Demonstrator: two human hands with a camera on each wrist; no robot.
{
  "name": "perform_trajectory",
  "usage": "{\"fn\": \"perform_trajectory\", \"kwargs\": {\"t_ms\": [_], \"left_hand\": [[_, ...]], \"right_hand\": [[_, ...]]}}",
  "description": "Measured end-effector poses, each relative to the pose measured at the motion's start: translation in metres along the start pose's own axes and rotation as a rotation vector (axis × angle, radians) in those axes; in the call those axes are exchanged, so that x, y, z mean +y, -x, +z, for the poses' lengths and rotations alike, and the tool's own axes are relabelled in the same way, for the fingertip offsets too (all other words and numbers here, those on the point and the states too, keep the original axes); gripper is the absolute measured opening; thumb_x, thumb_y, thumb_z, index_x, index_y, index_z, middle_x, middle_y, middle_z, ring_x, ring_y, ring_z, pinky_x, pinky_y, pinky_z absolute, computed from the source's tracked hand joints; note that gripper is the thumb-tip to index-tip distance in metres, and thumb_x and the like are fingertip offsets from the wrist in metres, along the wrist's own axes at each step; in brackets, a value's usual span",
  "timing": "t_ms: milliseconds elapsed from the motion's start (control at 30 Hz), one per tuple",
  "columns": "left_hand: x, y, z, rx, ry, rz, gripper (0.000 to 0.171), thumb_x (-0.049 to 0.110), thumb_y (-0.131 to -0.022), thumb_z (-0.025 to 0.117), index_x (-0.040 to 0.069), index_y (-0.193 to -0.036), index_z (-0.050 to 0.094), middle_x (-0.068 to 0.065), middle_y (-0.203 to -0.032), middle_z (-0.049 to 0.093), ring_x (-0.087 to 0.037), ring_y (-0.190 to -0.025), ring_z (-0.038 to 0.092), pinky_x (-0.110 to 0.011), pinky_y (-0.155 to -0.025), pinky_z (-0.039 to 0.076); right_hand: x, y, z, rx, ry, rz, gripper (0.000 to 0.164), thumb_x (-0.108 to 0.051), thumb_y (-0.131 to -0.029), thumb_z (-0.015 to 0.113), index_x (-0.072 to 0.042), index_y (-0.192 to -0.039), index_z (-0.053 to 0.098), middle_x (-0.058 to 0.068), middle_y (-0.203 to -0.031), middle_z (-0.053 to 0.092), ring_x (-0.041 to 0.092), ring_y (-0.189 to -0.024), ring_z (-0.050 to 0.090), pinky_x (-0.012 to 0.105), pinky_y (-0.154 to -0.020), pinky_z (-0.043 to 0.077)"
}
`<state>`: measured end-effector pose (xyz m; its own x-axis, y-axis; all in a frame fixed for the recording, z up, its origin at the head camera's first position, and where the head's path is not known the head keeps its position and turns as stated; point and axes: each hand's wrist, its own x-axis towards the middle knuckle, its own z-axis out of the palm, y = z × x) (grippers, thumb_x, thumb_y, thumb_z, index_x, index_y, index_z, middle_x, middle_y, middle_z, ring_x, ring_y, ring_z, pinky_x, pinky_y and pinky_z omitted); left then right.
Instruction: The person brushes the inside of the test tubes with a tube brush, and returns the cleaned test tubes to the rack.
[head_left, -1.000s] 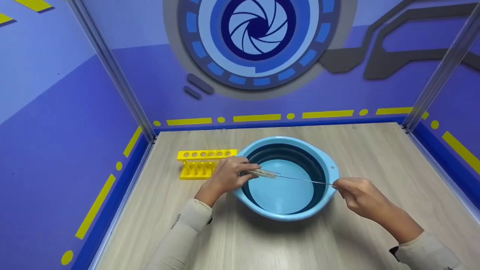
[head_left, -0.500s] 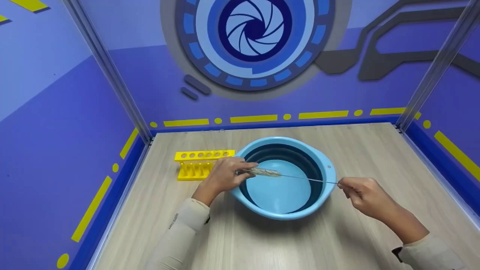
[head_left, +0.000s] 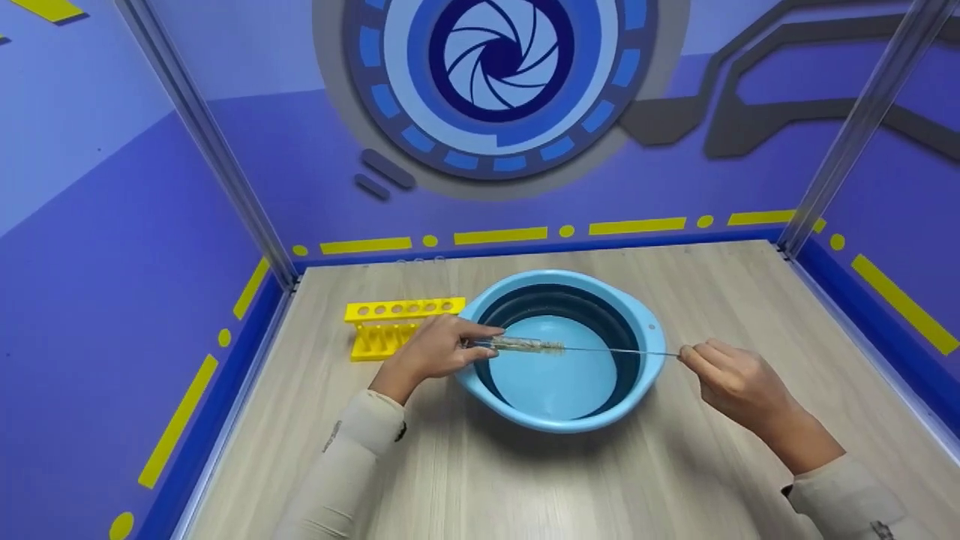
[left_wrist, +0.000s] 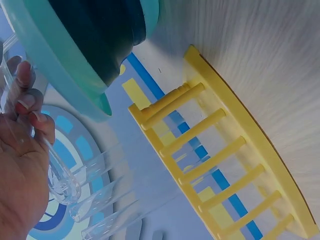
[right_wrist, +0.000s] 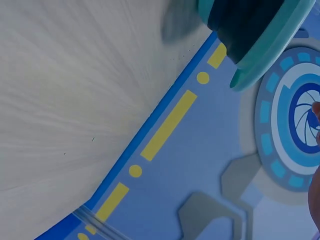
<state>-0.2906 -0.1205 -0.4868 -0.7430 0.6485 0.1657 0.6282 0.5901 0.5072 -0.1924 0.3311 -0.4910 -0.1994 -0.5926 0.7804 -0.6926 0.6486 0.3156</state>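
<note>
In the head view my left hand (head_left: 435, 346) holds a clear glass test tube (head_left: 514, 343) sideways over the light blue basin (head_left: 562, 426). Its rounded bottom end shows beside the palm in the left wrist view, where the test tube (left_wrist: 64, 186) looks transparent. A test tube brush (head_left: 555, 347) has pale bristles at the tube's mouth, some of them seen through the glass. My right hand (head_left: 739, 384) pinches the far end of its thin wire handle, right of the basin rim. Only a sliver of the right hand (right_wrist: 315, 200) enters the right wrist view.
Left of the basin stands a yellow test tube rack (head_left: 405, 309), partly behind my left hand. Several clear test tubes (left_wrist: 102, 197) stand in it. A wooden tabletop (head_left: 450, 480) lies beneath, with printed blue walls (head_left: 247, 150) at the back and sides.
My right hand has drawn a little farther from the left, pulling the brush's wire to the right. More bristles show beyond my left fingers. The whole head view has shifted slightly.
</note>
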Motion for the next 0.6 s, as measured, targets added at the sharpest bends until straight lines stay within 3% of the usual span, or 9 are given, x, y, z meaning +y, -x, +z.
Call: {"fn": "perform_trajectory", "kwargs": {"t_ms": [133,367,500,600], "left_hand": [[-0.001,0.001,-0.002,-0.008,0.018,-0.032,0.045,0.053,-0.102,0.068,0.03,-0.141,0.071,0.009,-0.073,0.065,-0.011,-0.071,0.051,-0.023,-0.062,0.038],[-0.003,0.0,0.001,-0.028,0.053,-0.064,0.045,0.054,-0.101,0.069,0.033,-0.141,0.071,0.008,-0.075,0.067,-0.012,-0.073,0.052,-0.023,-0.062,0.04],[-0.005,-0.002,0.004,0.004,0.04,-0.026,0.043,0.051,-0.102,0.069,0.031,-0.139,0.073,0.007,-0.098,0.081,-0.012,-0.076,0.054,-0.023,-0.066,0.042],[-0.006,-0.004,0.008,0.061,-0.009,0.017,0.038,0.048,-0.102,0.071,0.032,-0.136,0.075,0.008,-0.119,0.082,-0.01,-0.078,0.056,-0.022,-0.07,0.045]], "right_hand": [[0.001,-0.004,0.0,0.052,0.005,-0.026,0.034,-0.005,-0.112,0.049,0.003,-0.09,0.073,0.011,-0.073,0.067,0.02,-0.053,0.053,0.034,-0.044,0.052],[0.007,0.002,-0.001,0.034,0.033,-0.021,0.033,-0.003,-0.111,0.047,0.003,-0.09,0.072,0.011,-0.073,0.066,0.021,-0.053,0.052,0.034,-0.043,0.051],[0.009,0.009,-0.001,-0.018,0.026,0.016,0.035,-0.002,-0.111,0.044,0.001,-0.091,0.072,0.01,-0.072,0.066,0.016,-0.053,0.048,0.03,-0.043,0.05],[0.011,0.015,0.0,-0.06,-0.031,0.071,0.037,-0.009,-0.113,0.045,-0.003,-0.091,0.073,0.005,-0.071,0.066,0.011,-0.056,0.049,0.025,-0.047,0.051]]}}
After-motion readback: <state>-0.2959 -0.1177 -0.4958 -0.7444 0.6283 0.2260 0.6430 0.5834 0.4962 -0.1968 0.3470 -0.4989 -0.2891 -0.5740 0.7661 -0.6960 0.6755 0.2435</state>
